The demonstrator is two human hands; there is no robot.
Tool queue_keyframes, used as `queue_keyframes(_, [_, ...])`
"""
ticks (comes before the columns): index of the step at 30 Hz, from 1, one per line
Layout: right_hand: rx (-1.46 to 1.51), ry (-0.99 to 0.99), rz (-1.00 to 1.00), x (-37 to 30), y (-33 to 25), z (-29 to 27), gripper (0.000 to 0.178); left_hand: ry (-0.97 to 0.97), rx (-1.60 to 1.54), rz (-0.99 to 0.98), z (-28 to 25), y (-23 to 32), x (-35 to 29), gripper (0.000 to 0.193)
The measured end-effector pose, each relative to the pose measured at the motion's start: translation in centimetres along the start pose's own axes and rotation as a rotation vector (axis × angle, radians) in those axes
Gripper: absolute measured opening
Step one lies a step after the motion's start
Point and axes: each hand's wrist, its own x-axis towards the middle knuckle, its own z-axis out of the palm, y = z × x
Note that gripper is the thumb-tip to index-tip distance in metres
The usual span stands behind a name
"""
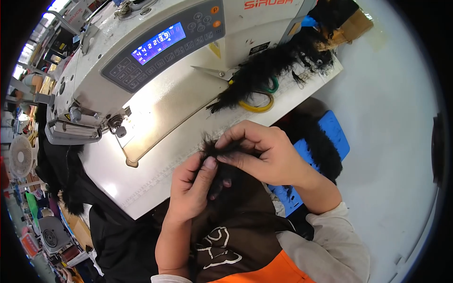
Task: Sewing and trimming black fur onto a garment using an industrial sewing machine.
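Note:
Between my two hands is a piece of black fur trim (207, 147), held just in front of the sewing table's near edge. My left hand (192, 181) pinches it with the thumb on top. From the right, my right hand (264, 153) grips it between thumb and fingers, close against the left thumb. Part of the fur hangs dark below the hands, where it blends with my dark apron (236, 207). Beyond them stands a white sewing machine (155, 52) with a lit blue display; its needle area (117, 127) is left of my hands.
On the white sewing table (155, 184) lie scissors (257, 104) with yellow and green handles, partly under a long black fur strip (273, 66). Right of the table, more black fur (323, 148) rests on a blue plastic piece (336, 134). Black cloth (111, 224) hangs at the left.

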Motion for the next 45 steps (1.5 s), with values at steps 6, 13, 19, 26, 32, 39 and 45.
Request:
queue_keyframes(6, [-0.107, 0.063, -0.118, -0.3, 0.8, 0.4, 0.015, -0.032, 0.002, -0.057, -0.6, 0.1, -0.4, 0.024])
queue_keyframes(13, [-0.219, -0.062, -0.133, -2.1, 3.0, 2.2, 0.024, -0.051, 0.165, -0.144, -2.2, -2.0, -3.3, 0.018])
queue_keyframes(19, [-0.076, -0.051, -0.062, -3.5, 5.5, 2.6, 0.022, -0.021, 0.265, -0.185, -2.4, -3.0, -4.9, 0.015])
queue_keyframes(26, [0.044, -0.064, 0.083, -3.8, 5.8, 3.0, 0.012, -0.046, 0.345, -0.182, -2.7, -2.3, -4.4, 0.014])
queue_keyframes(32, [-0.071, -0.022, 0.150, -3.5, 5.7, 3.8, 0.015, 0.218, 0.649, 0.195, -1.1, -2.1, -3.8, 0.020])
queue_keyframes(39, [-0.197, 0.130, 0.120, -2.0, 6.0, 5.3, 0.015, 0.295, 1.150, 0.607, -2.5, -3.7, -2.3, 0.032])
queue_keyframes(45, [-0.338, 0.180, 0.048, -2.5, 6.9, 6.7, 0.018, 0.328, 1.110, 0.438, -2.4, -2.7, -2.0, 0.027])
